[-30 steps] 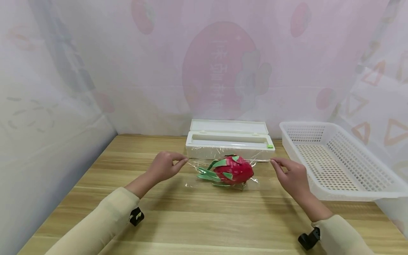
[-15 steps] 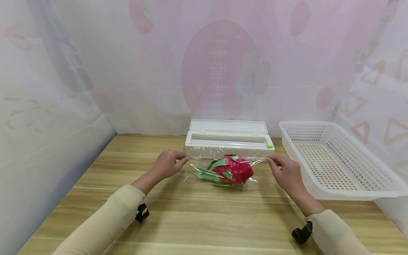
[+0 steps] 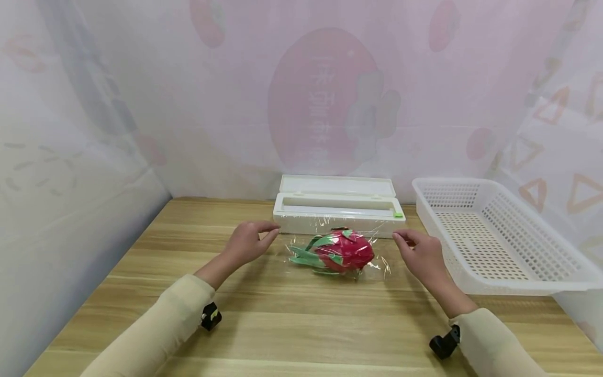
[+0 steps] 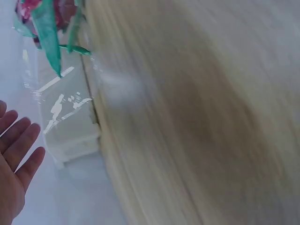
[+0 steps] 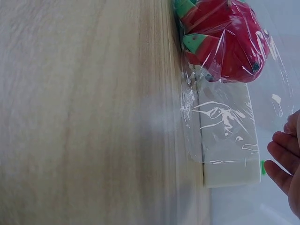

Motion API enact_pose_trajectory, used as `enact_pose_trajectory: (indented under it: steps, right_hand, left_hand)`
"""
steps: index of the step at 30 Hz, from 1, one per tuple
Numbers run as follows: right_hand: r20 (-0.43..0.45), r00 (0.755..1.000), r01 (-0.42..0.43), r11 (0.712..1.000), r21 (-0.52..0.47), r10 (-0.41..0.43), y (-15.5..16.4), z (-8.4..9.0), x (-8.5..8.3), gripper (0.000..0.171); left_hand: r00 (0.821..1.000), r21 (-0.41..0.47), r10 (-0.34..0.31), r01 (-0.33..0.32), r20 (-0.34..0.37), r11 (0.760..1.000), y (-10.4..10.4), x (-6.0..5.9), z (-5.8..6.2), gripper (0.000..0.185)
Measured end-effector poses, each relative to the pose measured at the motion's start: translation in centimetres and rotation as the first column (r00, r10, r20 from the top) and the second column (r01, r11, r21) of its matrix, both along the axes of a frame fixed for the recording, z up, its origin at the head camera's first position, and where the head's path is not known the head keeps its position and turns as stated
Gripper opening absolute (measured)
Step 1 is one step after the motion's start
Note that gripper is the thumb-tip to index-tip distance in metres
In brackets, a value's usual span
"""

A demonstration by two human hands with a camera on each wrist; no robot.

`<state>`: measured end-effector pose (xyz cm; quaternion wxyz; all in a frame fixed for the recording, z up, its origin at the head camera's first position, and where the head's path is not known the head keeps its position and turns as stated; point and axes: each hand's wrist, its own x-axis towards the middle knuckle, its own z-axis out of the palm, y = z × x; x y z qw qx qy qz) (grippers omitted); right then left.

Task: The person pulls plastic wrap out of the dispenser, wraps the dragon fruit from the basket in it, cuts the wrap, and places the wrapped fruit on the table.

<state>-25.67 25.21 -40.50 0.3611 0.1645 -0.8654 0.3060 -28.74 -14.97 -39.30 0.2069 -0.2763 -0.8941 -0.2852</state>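
A red dragon fruit (image 3: 346,252) with green leafy scales lies on its side on the wooden table, its green tips pointing left. Clear cling film (image 5: 222,122) drapes over it and spreads wrinkled to both sides. My left hand (image 3: 247,243) hovers left of the film, thumb and index finger close together in the head view; in the left wrist view its fingers (image 4: 21,138) are relaxed and apart from the film. To the right, my right hand (image 3: 421,254) hovers at the film's other side, fingers loosely extended, with a gap to the film in the right wrist view.
Behind the fruit stands a white cling film box (image 3: 288,215), its lid raised and a green tab (image 3: 398,214) at its right end. A white perforated plastic basket (image 3: 527,289) sits at the right. Printed fabric walls (image 3: 221,131) enclose the table (image 3: 301,330).
My right hand has moved left and my left hand slightly right. The film edge, earlier pinched and stretched between both hands, has been let go and settled over the fruit.
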Motion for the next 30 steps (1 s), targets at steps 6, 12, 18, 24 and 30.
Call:
enact_pose_trajectory:
  steps: [6, 12, 18, 24, 30]
  right_hand:
    - [0.001, 1.000, 0.015, 1.000, 0.000, -0.015, 0.0, 0.1, 0.0, 0.005]
    - [0.032, 0.999, 0.021, 1.000, -0.014, -0.021, -0.1, 0.1, 0.0, 0.006]
    - [0.058, 0.998, 0.035, 0.999, -0.021, -0.034, -0.1, -0.1, 0.0, 0.007]
    - [0.099, 0.995, 0.030, 0.999, -0.036, -0.026, -0.2, -0.1, 0.2, 0.009]
    - [0.141, 0.990, 0.024, 0.999, -0.043, -0.018, 0.0, 0.4, 0.6, 0.019]
  left_hand:
    - [0.923, -0.093, -0.212, 0.193, -0.320, 0.977, 2.0, 1.2, 0.9, 0.035]
    - [0.816, -0.388, -0.460, 0.321, -0.349, 0.864, 4.0, 2.3, 0.3, 0.059]
    - [0.856, -0.510, -0.474, 0.319, -0.207, 0.799, 4.7, 2.6, -1.0, 0.067]
    - [0.912, -0.561, -0.402, 0.290, -0.084, 0.776, 5.0, 2.8, -1.6, 0.073]
    - [0.923, -0.566, -0.380, 0.286, -0.052, 0.773, 5.0, 2.8, -1.6, 0.074]
